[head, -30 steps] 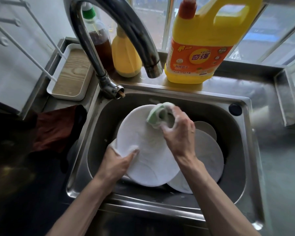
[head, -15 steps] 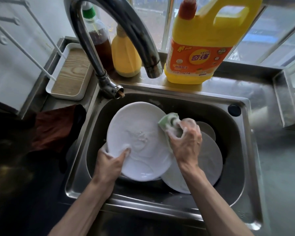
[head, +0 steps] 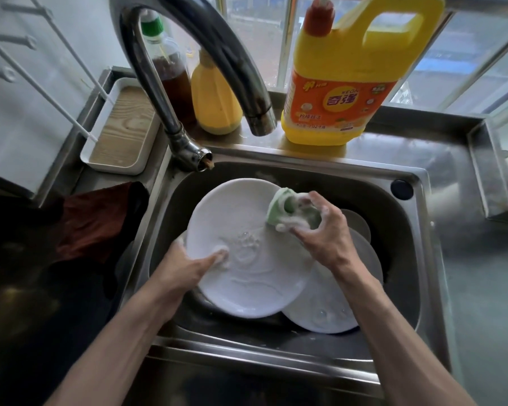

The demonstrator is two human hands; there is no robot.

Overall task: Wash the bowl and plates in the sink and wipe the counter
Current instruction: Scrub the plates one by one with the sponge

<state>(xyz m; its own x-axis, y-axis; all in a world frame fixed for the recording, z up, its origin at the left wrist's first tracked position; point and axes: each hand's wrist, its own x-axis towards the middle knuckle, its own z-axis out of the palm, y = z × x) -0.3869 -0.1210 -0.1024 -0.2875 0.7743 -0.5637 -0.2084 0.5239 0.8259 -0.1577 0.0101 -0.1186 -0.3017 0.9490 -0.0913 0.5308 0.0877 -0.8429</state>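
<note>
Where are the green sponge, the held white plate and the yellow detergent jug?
green sponge (head: 277, 208): head view, its bare green upper corner.
held white plate (head: 247, 278): head view, its soapy inner face.
yellow detergent jug (head: 343, 101): head view, its orange label.

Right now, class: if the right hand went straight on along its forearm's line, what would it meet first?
Probably the upper right rim of the plate: the right hand, gripping the sponge, points up-left across it. Beyond lies the sink back wall; depth is unclear.

Dim, window-lit from behind, edges warped
</note>
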